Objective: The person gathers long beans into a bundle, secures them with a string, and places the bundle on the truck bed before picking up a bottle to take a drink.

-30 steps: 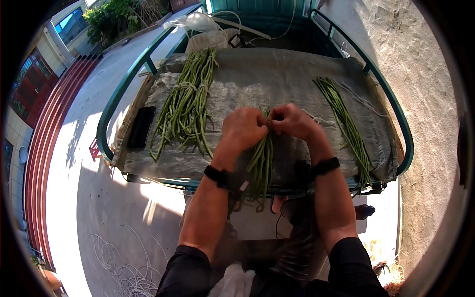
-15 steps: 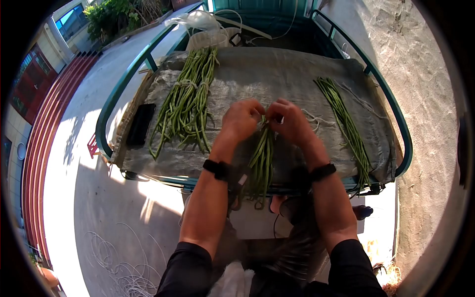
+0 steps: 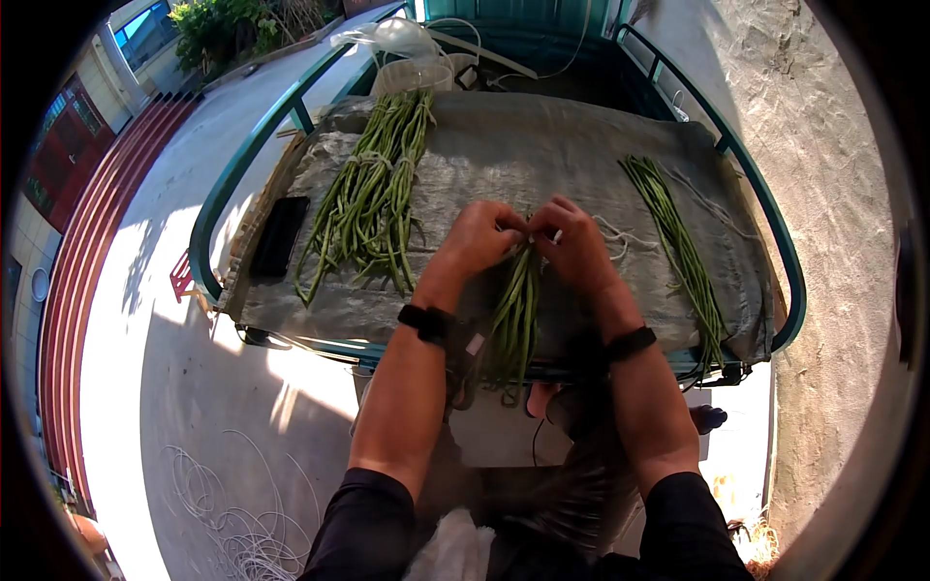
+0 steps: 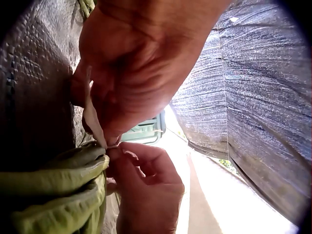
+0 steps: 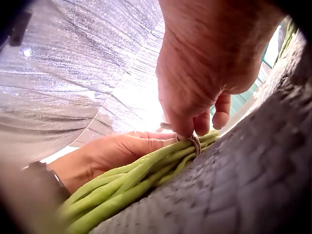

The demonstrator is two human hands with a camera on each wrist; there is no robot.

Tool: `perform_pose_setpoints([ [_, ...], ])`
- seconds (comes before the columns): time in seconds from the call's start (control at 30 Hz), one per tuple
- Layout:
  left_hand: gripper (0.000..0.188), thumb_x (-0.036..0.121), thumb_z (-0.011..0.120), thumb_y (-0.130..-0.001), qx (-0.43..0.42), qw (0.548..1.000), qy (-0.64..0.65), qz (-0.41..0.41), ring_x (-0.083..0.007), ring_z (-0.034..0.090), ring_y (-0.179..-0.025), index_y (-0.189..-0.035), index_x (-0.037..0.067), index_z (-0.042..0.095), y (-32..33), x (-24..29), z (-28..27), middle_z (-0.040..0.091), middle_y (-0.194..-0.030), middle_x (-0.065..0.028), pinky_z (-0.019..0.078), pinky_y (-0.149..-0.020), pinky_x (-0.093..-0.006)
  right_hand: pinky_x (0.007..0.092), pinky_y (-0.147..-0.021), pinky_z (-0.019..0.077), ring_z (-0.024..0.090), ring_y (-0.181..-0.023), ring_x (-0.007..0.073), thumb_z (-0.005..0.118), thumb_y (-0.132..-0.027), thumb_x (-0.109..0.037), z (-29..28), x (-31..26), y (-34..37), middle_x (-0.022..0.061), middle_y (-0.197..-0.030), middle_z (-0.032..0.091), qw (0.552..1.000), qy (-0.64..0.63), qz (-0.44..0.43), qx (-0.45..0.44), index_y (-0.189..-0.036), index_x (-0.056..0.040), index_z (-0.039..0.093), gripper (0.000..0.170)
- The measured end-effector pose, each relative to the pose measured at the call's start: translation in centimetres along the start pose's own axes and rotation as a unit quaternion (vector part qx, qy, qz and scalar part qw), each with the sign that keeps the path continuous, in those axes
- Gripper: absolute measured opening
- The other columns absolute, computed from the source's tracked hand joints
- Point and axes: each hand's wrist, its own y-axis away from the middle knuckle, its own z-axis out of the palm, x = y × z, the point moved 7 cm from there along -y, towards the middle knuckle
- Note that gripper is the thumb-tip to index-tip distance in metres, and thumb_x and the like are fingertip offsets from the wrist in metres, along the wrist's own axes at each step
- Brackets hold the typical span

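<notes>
Small bunch of green beans [image 3: 516, 308] is lying near the front edge of a grey cover [image 3: 542, 174], its top sitting between both hands, its lower ends hanging over the edge. Pale tie [image 5: 196, 145] is circling the bunch close to its top. Right hand [image 3: 573, 250] is pinching the tie between thumb and forefinger; left hand [image 3: 477, 239] is also pinching it, fingers curled, fingertips meeting the right hand's at the tie. Loose string [image 3: 625, 237] is lying just right of the right hand. Farther right, untied beans [image 3: 678, 252] are lying slantwise. To the left, a larger tied bundle [image 3: 373, 198] is resting beside a black phone [image 3: 280, 237]. Green rails [image 3: 247, 160] are flanking the cover; a white bucket [image 3: 412, 77] is standing behind.
</notes>
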Motion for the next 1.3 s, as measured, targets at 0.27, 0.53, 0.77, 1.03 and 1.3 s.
perform_pose_setpoints([
  [0.27, 0.019, 0.009, 0.07, -0.085, 0.027, 0.998, -0.059, -0.001, -0.0253, 0.074, -0.085, -0.099, -0.002, 0.077, 0.1, 0.2, -0.2, 0.077, -0.092, -0.0159, 0.0584, -0.078, -0.0382, 0.0356, -0.076, 0.0558, 0.071, -0.081, 0.025, 0.072, -0.084, 0.001, -0.5, 0.0, 0.2, 0.01, -0.092, 0.068, 0.999, -0.03, 0.021, -0.012, -0.092, -0.0019, 0.07, 0.008],
  [0.53, 0.014, 0.012, 0.073, -0.08, 0.093, 0.984, -0.15, 0.008, -0.0335, 0.072, -0.088, -0.09, 0.002, 0.076, 0.4, 0.2, -0.5, 0.074, -0.091, -0.0164, 0.0575, -0.081, -0.0412, 0.035, -0.072, 0.0527, 0.067, -0.08, 0.023, 0.072, -0.081, -0.001, -1.0, 0.0, 0.6, 0.0103, -0.086, 0.064, 0.994, -0.07, 0.021, -0.076, -0.088, 0.0009, 0.066, 0.01],
  [0.77, 0.01, 0.012, 0.074, -0.079, 0.135, 0.976, -0.171, 0.0, -0.0342, 0.07, -0.088, -0.085, 0.003, 0.073, 0.7, 0.9, -0.8, 0.071, -0.092, -0.0154, 0.0563, -0.081, -0.0439, 0.0318, -0.068, 0.0518, 0.062, -0.081, 0.0152, 0.076, -0.082, -0.001, -0.8, 0.2, 0.6, 0.0055, -0.088, 0.063, 0.99, -0.06, 0.007, -0.124, -0.091, -0.0004, 0.065, 0.014],
  [1.03, 0.01, 0.011, 0.07, -0.085, 0.188, 0.953, -0.231, 0.053, -0.0372, 0.071, -0.085, -0.087, 0.002, 0.068, 1.2, 0.7, -0.5, 0.071, -0.093, -0.0181, 0.0553, -0.075, -0.0458, 0.035, -0.071, 0.0534, 0.068, -0.079, 0.0204, 0.074, -0.083, -0.003, -0.2, 1.4, 1.1, 0.009, -0.085, 0.067, 0.989, -0.098, 0.024, -0.109, -0.09, -0.0006, 0.068, 0.01],
  [1.3, 0.014, 0.008, 0.064, -0.095, 0.158, 0.986, -0.027, -0.043, -0.0226, 0.071, -0.078, -0.105, -0.001, 0.067, 0.9, -0.6, -1.8, 0.071, -0.094, -0.0127, 0.0579, -0.068, -0.0364, 0.0314, -0.064, 0.0539, 0.069, -0.075, 0.0165, 0.077, -0.093, -0.027, 0.2, 1.2, 2.1, 0.0082, -0.081, 0.071, 0.943, -0.168, 0.237, -0.162, -0.098, 0.0016, 0.073, 0.029],
])
